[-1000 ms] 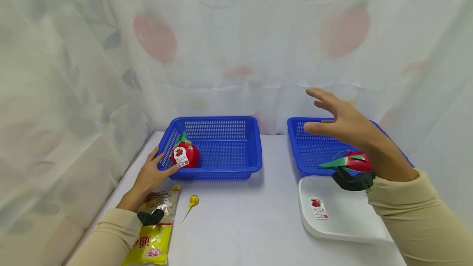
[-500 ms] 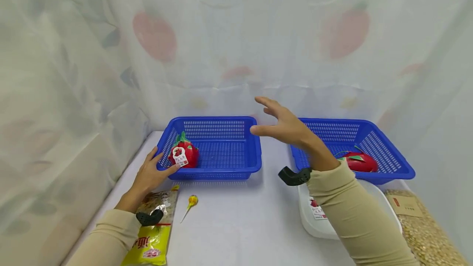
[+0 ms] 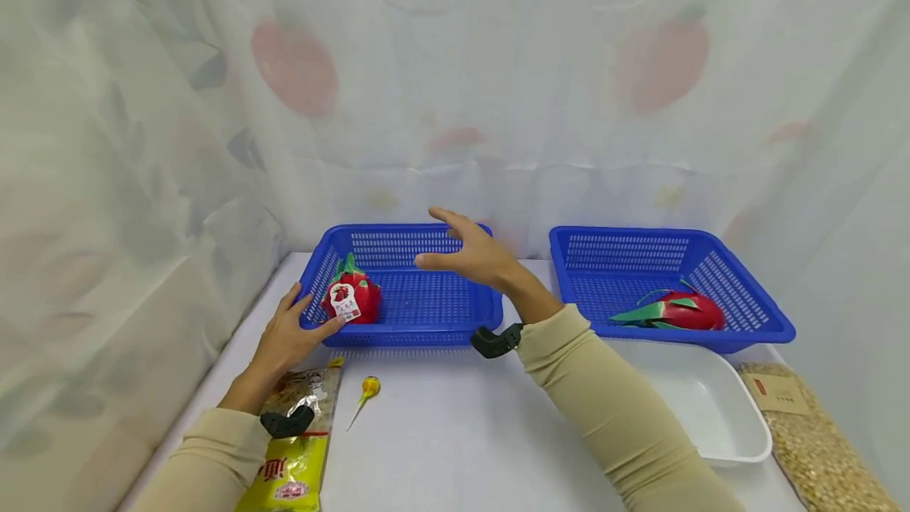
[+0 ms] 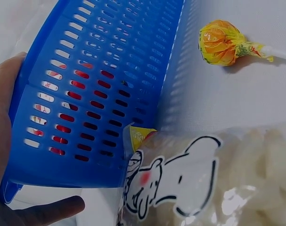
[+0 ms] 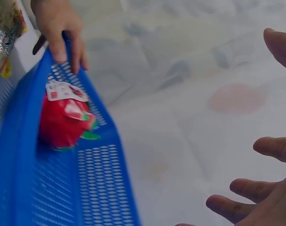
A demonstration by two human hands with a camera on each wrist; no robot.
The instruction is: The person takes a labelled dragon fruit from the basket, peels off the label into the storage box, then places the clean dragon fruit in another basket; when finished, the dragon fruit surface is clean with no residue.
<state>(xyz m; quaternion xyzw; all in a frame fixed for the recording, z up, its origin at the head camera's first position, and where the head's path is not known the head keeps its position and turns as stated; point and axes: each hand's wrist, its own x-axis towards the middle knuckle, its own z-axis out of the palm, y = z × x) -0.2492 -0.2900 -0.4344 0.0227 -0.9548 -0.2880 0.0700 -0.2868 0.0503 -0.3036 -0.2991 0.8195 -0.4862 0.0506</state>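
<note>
My left hand point(image 3: 284, 338) holds the front left corner of a blue plastic basket point(image 3: 412, 330), thumb over the front rim and fingers at the left side. In the left wrist view one finger reaches past the basket's slotted outer wall point(image 4: 86, 94). A red dragon fruit point(image 3: 362, 299) with green tips and a white label lies inside, near that hand. My right hand point(image 3: 472, 255), fingers spread and holding nothing, hovers over the right part of this basket. In the right wrist view its fingers point(image 5: 253, 190) stand apart from the basket's rim.
Another blue basket point(image 3: 753, 291) at the right holds a red dragon fruit point(image 3: 693, 311). Before it stand a white tub point(image 3: 711, 401) and a bag of grains point(image 3: 817, 433). A lollipop point(image 3: 369, 387) and a yellow snack bag point(image 3: 298, 464) lie at the left front.
My right hand has moved left from above the right basket to above the left basket. The left hand stays at its basket corner.
</note>
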